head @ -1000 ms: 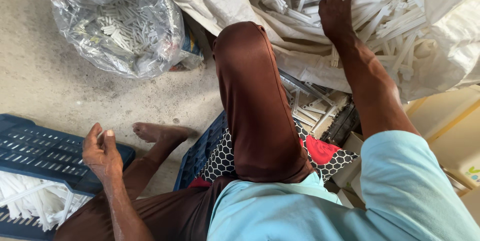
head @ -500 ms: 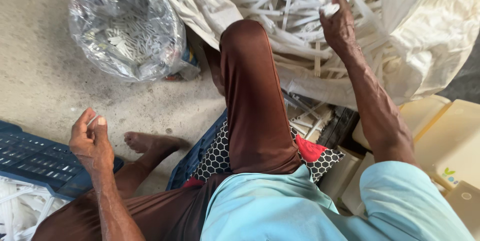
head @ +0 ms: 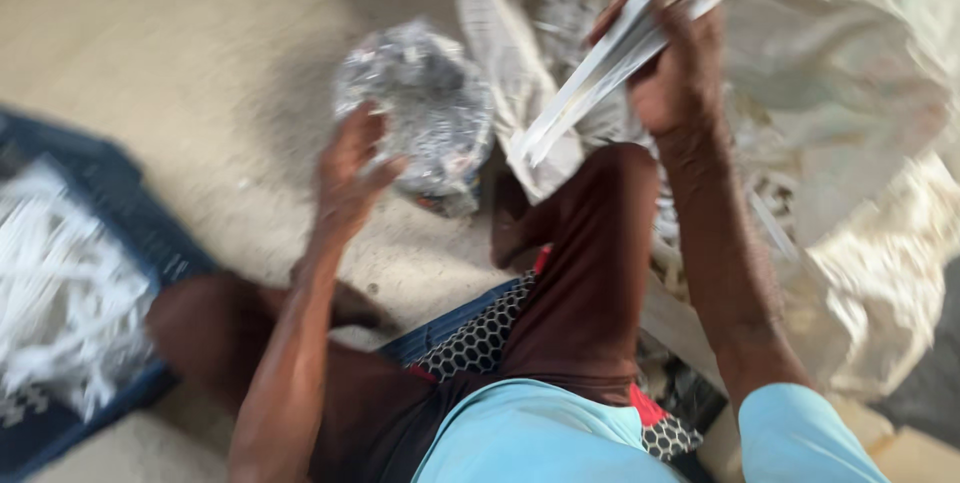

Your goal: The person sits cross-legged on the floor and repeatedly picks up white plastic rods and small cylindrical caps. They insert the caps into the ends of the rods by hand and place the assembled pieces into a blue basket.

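Bundle of long white plastic strips (head: pixel 620 53), blurred, slants from upper right of frame down toward centre. Right hand (head: pixel 675 73) is clamped around its upper part; lower ends stick out below-left of the fist, over the big pale woven sack (head: pixel 850 193) at right. Left hand (head: pixel 350 178) hangs mid-frame, fingers loosely apart, holding nothing, just before a crinkled clear plastic bag (head: pixel 425 108). Blue crate (head: pixel 150 243) with white strips at left edge.
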